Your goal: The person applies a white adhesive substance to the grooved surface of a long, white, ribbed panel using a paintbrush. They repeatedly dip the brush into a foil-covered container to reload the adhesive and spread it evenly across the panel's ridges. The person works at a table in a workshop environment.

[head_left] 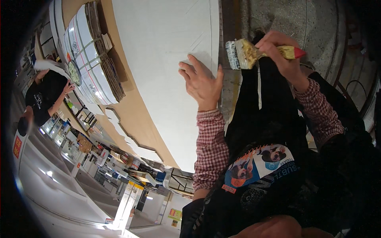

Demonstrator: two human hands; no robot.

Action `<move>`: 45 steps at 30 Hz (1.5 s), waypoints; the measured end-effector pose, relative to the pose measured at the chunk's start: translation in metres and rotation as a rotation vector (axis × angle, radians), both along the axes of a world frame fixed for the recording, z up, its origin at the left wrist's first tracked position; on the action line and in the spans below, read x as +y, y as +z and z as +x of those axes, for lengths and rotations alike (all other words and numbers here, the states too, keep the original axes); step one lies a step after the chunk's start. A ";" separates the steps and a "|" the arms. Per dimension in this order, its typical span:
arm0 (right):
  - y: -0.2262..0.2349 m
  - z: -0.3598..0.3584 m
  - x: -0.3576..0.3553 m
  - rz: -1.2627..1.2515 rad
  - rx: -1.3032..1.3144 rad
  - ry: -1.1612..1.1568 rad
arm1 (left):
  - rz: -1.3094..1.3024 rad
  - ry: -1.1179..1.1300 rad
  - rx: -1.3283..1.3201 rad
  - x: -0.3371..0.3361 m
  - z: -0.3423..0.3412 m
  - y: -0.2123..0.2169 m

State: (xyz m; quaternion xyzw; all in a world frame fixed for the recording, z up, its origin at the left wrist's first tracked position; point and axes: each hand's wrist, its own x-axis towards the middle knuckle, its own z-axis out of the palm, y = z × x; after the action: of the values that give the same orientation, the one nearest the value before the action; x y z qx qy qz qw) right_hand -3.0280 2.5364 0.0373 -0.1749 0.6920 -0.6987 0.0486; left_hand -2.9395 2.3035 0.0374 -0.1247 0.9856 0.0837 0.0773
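My left hand [202, 81] lies on a large white sheet [158, 59], close to its right edge, with the fingers spread and the thumb apart. Thin crease-like lines show on the sheet ahead of the fingertips. My right hand [281, 55] grips a flat paintbrush [247, 54] in the air, right of the sheet's edge. The brush's bristles point left toward the sheet and are crusted with pale and yellowish matter. Its yellow handle, stained and red at the end, sticks out past my fingers. The brush and the sheet do not touch.
On the tan tabletop [127, 91], left of the sheet, stands a strapped bundle of flat white cardboard [89, 55]. Jagged cardboard pieces [133, 141] lie along the far edge. Beyond, a person in black [43, 93] handles something white. Grey floor [285, 20] extends to the right.
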 end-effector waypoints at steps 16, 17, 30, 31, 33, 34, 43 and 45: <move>-0.014 -0.058 0.007 -0.092 0.100 -0.170 | 0.260 -0.017 -0.025 -0.034 0.054 0.022; -0.007 -0.066 0.005 -0.065 0.109 -0.170 | 0.319 -0.004 -0.040 -0.036 0.052 0.026; -0.024 -0.005 -0.011 -0.009 0.167 -0.011 | 0.438 -0.009 -0.074 -0.047 0.045 0.033; -0.016 0.002 -0.009 0.040 0.131 0.032 | 0.443 -0.012 -0.069 -0.047 0.045 0.033; -0.008 0.002 -0.010 0.002 0.168 0.020 | 0.395 -0.008 -0.096 -0.046 0.045 0.035; -0.006 0.002 -0.011 -0.017 0.186 0.014 | 0.372 -0.005 -0.110 -0.045 0.045 0.035; -0.009 0.030 -0.028 0.061 0.040 0.099 | 0.365 -0.056 -0.044 -0.048 0.046 0.032; -0.005 0.035 -0.030 0.006 0.073 0.043 | 0.362 -0.051 -0.055 -0.048 0.046 0.032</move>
State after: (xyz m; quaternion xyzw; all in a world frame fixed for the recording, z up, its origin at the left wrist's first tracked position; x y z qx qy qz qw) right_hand -2.9929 2.5068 0.0321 -0.2150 0.6916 -0.6885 0.0387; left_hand -2.8934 2.2554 0.0698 -0.0860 0.9549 0.2541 0.1274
